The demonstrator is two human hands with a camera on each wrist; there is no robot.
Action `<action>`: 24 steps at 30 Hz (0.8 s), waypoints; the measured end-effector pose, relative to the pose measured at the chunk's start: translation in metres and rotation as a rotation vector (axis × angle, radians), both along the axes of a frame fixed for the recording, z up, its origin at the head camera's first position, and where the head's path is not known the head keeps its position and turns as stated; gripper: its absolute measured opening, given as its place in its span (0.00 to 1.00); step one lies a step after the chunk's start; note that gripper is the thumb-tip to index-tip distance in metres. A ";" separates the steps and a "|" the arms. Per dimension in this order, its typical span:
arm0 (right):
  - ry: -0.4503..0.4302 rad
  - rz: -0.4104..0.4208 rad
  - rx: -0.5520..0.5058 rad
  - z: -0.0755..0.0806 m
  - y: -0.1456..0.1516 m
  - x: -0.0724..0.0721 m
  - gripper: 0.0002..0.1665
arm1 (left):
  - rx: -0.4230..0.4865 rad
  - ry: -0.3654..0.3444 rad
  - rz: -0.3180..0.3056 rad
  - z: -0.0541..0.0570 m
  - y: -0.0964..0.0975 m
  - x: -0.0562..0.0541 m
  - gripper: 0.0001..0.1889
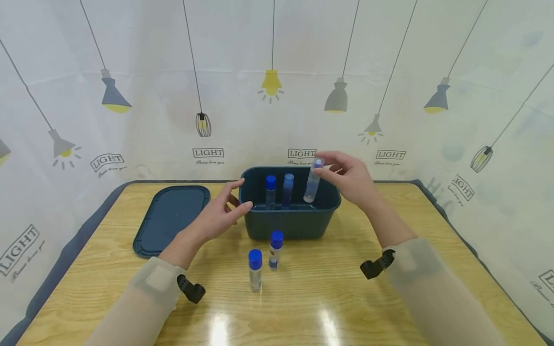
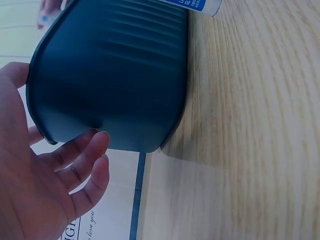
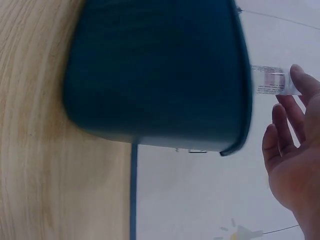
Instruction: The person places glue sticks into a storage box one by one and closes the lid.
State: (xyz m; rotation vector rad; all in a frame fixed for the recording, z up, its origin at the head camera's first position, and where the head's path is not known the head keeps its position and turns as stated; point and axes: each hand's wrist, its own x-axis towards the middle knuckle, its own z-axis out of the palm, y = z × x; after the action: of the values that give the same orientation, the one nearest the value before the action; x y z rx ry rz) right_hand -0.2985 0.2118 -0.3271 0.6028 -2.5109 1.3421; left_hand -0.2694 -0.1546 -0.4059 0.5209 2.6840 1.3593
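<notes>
While two blue-capped bottles (image 1: pixel 255 270) stood nearest on the bench (image 1: pixel 298 307), the left hand (image 1: pixel 220 214) had its fingers spread at the left end of a dark bin (image 1: pixel 290 225). Inside stood two capped tubes (image 1: pixel 270 191); the fingers of the right hand (image 1: pixel 351 180) pinched a tilted clear tube (image 1: pixel 310 187), its lower part within the bin's right end
</notes>
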 end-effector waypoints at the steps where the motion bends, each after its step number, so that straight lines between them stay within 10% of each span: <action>1: -0.005 -0.003 0.016 -0.004 -0.001 -0.003 0.25 | 0.002 0.000 -0.001 0.000 0.000 0.000 0.43; 24: -0.094 -0.065 0.297 -0.036 -0.017 -0.037 0.24 | -0.002 0.001 -0.002 -0.001 0.000 -0.001 0.42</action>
State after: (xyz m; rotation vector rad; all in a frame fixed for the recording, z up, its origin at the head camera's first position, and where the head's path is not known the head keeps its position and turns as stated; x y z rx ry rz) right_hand -0.3356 0.1947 -0.3631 0.5186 -2.8056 1.0039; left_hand -0.2701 -0.1547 -0.4068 0.5236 2.6848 1.3555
